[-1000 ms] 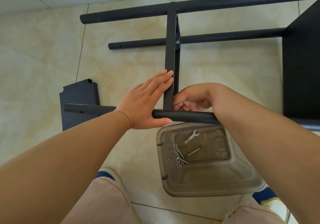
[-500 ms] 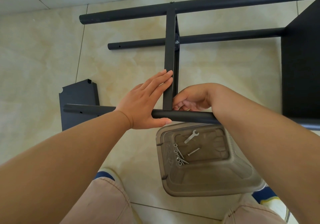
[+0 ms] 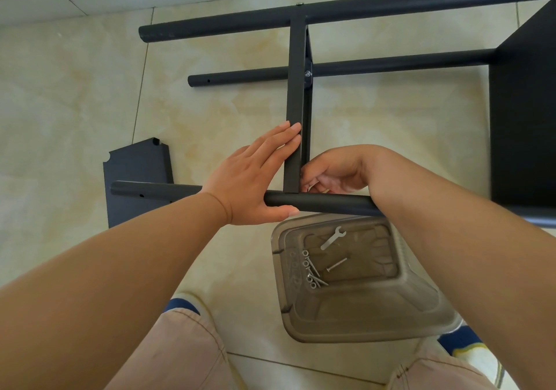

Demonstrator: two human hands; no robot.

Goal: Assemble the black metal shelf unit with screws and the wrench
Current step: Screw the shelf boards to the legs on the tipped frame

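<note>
- The left hand point(image 3: 251, 183) lay flat against the upright crossbar point(image 3: 296, 103) of the black shelf frame, its fingers point(image 3: 282, 141) straight along the bar's left face and its thumb stretched out along the near tube point(image 3: 319, 202); it pressed rather than gripped
- The right hand point(image 3: 334, 173) sat just right of the joint where the crossbar met the near tube, its fingers curled in toward the corner; what it pinched there was hidden by the bar and the hand itself, so I could not tell whether it held anything
- The frame lay on the tiled floor point(image 3: 75, 94); the far tube point(image 3: 361, 11) and the middle tube point(image 3: 376, 67) ran left to right, with the crossbar joining far tube to near tube; a silver bolt head point(image 3: 307, 73) showed where the crossbar passed the middle tube
- A black shelf panel point(image 3: 525, 103) stood at the right edge, touching the ends of the tubes; a loose black panel point(image 3: 137, 176) lay flat on the floor at left, partly under the near tube
- A clear plastic tub point(image 3: 361, 314) sat on the floor just below the near tube; inside it lay a small flat wrench point(image 3: 333, 237), one separate screw point(image 3: 337, 264) and a cluster of screws point(image 3: 311, 272) near its left wall
- The person's knees in pale trousers point(image 3: 180, 350) showed at the bottom
</note>
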